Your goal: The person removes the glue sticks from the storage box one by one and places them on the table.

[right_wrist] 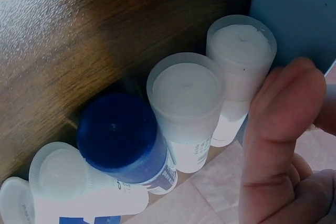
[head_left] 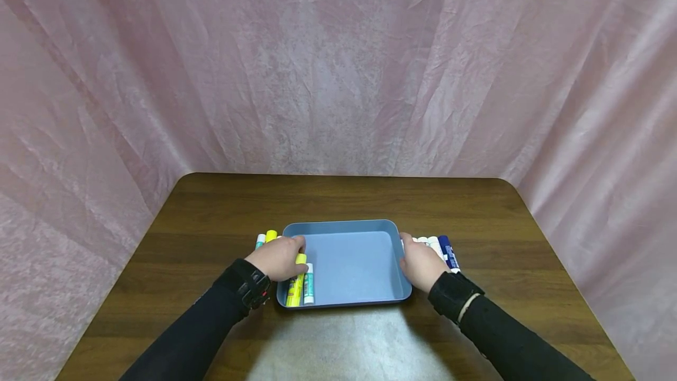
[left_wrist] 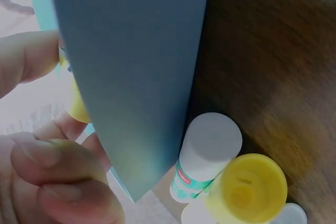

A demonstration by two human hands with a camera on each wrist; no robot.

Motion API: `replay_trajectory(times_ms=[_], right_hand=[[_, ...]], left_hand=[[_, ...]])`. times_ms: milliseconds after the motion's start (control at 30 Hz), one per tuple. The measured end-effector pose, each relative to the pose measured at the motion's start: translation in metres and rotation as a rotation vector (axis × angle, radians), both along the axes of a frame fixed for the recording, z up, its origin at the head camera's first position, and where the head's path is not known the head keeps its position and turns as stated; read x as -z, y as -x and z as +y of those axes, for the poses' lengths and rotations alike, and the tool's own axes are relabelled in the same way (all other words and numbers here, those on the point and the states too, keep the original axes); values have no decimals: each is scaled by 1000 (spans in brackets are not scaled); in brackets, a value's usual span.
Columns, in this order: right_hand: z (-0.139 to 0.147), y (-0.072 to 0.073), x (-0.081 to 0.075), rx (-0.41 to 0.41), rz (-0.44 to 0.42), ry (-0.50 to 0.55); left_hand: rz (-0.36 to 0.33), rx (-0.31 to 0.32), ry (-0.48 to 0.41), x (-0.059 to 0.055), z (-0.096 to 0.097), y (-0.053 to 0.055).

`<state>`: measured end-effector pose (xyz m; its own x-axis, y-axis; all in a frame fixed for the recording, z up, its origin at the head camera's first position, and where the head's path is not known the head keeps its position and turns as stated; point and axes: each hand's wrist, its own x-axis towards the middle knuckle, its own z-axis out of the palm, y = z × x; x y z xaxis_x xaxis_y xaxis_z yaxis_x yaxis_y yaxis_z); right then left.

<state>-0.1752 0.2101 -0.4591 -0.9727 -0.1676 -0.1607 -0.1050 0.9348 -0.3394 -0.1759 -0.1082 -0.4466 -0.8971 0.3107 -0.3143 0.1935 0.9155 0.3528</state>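
A shallow blue tray (head_left: 351, 263) lies on the table between both hands. My left hand (head_left: 280, 256) reaches over its left wall, with thumb and a finger pinching the cap end of a yellow glue stick (head_left: 294, 293) inside the tray. Beside that one lies a teal glue stick (head_left: 309, 287) with a white end. At the tray's right wall, my right hand (head_left: 423, 263) holds the rim, fingers bent against the outer side in the right wrist view. White-capped sticks (right_wrist: 186, 95) and a blue-capped stick (right_wrist: 118, 135) stand near those fingers.
Left of the tray, close to its wall, are a white-capped teal glue stick (left_wrist: 210, 145) and a yellow-capped one (left_wrist: 254, 190). More white and blue sticks lie to the right. The brown wooden table (head_left: 338, 199) has rounded far corners, and a pink curtain (head_left: 338, 75) hangs behind it.
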Motion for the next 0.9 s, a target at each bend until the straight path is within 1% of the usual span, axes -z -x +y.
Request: replay_trajectory(times_ms=[200, 467, 733, 900], right_hand=[[0, 0, 2, 6, -1, -5], [-1, -1, 1, 5, 8, -4], [-2, -1, 2, 14, 0, -8], [-3, -1, 3, 25, -1, -7]], left_hand=[[-8, -13, -4, 1, 0, 0], [-22, 6, -24, 1, -2, 1], [-53, -7, -39, 1, -2, 0], [-61, -4, -49, 2, -3, -1]])
